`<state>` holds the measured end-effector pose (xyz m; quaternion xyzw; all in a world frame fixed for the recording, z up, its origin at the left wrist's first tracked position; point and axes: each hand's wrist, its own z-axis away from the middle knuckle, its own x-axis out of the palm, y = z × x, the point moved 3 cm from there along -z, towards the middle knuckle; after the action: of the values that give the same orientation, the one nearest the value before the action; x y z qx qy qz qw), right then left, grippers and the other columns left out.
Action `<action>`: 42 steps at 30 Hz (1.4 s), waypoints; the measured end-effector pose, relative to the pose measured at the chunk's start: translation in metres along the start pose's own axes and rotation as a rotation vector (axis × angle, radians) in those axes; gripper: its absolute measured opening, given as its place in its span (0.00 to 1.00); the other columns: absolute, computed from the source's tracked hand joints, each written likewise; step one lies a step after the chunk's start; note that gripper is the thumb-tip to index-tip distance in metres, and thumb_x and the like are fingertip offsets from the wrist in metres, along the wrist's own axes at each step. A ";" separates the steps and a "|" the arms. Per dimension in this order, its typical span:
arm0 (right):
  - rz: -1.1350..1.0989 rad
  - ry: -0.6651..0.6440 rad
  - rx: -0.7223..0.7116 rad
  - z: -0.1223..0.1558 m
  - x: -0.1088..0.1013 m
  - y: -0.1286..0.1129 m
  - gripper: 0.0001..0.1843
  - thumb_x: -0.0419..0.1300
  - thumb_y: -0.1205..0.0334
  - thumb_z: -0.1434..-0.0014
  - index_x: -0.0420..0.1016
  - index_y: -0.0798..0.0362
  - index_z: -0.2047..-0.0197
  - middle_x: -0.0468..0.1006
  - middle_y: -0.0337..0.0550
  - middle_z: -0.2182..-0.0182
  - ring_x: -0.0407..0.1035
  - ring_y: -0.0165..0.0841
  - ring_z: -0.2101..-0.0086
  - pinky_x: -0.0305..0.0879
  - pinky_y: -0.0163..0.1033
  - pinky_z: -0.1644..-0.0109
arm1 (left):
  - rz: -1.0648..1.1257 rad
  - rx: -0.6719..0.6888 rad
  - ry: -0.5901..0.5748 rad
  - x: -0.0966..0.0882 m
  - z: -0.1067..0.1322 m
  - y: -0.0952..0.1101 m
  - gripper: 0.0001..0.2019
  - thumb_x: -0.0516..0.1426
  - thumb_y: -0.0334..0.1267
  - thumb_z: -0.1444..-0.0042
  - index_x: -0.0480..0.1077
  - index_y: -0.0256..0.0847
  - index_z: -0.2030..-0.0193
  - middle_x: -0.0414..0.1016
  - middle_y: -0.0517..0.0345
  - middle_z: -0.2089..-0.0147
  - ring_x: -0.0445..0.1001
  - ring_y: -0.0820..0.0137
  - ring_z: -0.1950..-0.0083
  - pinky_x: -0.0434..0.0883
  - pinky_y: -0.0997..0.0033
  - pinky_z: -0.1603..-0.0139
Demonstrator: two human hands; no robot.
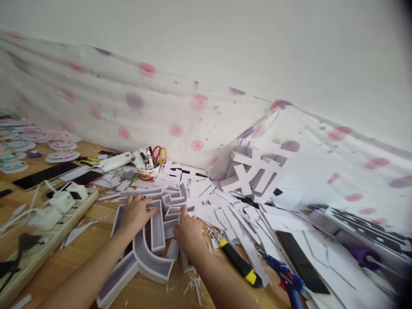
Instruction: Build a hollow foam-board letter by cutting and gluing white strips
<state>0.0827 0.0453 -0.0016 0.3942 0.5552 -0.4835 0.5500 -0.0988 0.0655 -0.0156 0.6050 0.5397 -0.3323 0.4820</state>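
Observation:
A hollow white foam-board character (154,266) with raised walls lies on the wooden table. My left hand (138,213) reaches over its upper left part, fingers curled round the walls and thumb toward the middle. Beside its right-hand strokes, my right hand (189,231) is closed, with fingertips against a narrow walled section (175,211); the exact contact is hidden by the fingers. A black and yellow utility knife (240,262) lies right of my right hand. Further right is a blue glue gun (285,274) with a red light showing.
A power strip (77,223) with white chargers runs along the left. A cup (149,174) of pens and scissors stands behind. Another white character (254,171) leans at the back. Board scraps (225,210) and a dark phone-like slab (301,262) lie right; decorated discs (62,155) lie far left.

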 end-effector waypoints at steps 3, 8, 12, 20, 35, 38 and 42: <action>0.024 -0.007 0.013 0.002 0.000 -0.001 0.31 0.52 0.70 0.46 0.51 0.65 0.39 0.78 0.59 0.62 0.75 0.45 0.62 0.66 0.43 0.64 | 0.012 -0.001 -0.006 0.000 0.000 0.000 0.18 0.56 0.48 0.49 0.76 0.43 0.56 0.72 0.49 0.61 0.63 0.57 0.55 0.62 0.62 0.50; 0.007 0.002 0.032 0.008 -0.001 -0.001 0.27 0.52 0.68 0.44 0.55 0.63 0.41 0.78 0.58 0.61 0.74 0.45 0.61 0.66 0.43 0.63 | 0.030 -0.003 -0.011 -0.001 0.001 0.001 0.18 0.56 0.48 0.49 0.76 0.43 0.55 0.72 0.49 0.61 0.63 0.57 0.54 0.62 0.61 0.50; -0.010 0.032 0.048 0.012 0.002 -0.001 0.21 0.51 0.67 0.43 0.59 0.60 0.45 0.78 0.54 0.62 0.74 0.44 0.62 0.64 0.42 0.65 | 0.037 -0.007 -0.010 0.000 0.001 0.001 0.18 0.56 0.48 0.49 0.76 0.43 0.56 0.72 0.49 0.61 0.63 0.57 0.55 0.62 0.61 0.50; -0.079 0.029 0.006 0.016 -0.005 0.005 0.12 0.55 0.68 0.47 0.68 0.56 0.58 0.78 0.50 0.64 0.73 0.40 0.64 0.60 0.38 0.66 | 0.033 -0.007 -0.012 0.001 0.000 0.000 0.18 0.56 0.47 0.49 0.76 0.42 0.55 0.72 0.48 0.61 0.63 0.57 0.55 0.61 0.61 0.50; -0.049 -0.009 -0.678 -0.004 -0.032 -0.003 0.04 0.59 0.67 0.46 0.74 0.52 0.66 0.78 0.41 0.69 0.69 0.33 0.66 0.56 0.34 0.65 | -0.015 0.000 -0.028 -0.001 0.000 0.002 0.19 0.55 0.49 0.48 0.76 0.42 0.55 0.72 0.49 0.60 0.63 0.57 0.54 0.60 0.62 0.49; -0.031 0.043 -0.753 -0.002 -0.030 -0.001 0.04 0.57 0.67 0.46 0.73 0.52 0.67 0.77 0.41 0.69 0.68 0.33 0.66 0.56 0.35 0.62 | -0.022 0.006 -0.032 0.000 -0.001 0.001 0.19 0.54 0.49 0.49 0.76 0.43 0.55 0.72 0.49 0.60 0.63 0.57 0.54 0.61 0.61 0.49; -0.033 0.090 -0.797 -0.001 -0.025 0.004 0.04 0.56 0.67 0.45 0.72 0.53 0.67 0.77 0.41 0.69 0.68 0.33 0.65 0.56 0.36 0.59 | -0.030 0.006 -0.034 0.002 -0.003 0.000 0.19 0.54 0.50 0.49 0.76 0.44 0.56 0.72 0.49 0.60 0.63 0.57 0.55 0.61 0.60 0.49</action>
<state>0.0881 0.0494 0.0231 0.1619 0.7290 -0.2211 0.6273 -0.0988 0.0685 -0.0164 0.5926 0.5393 -0.3513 0.4843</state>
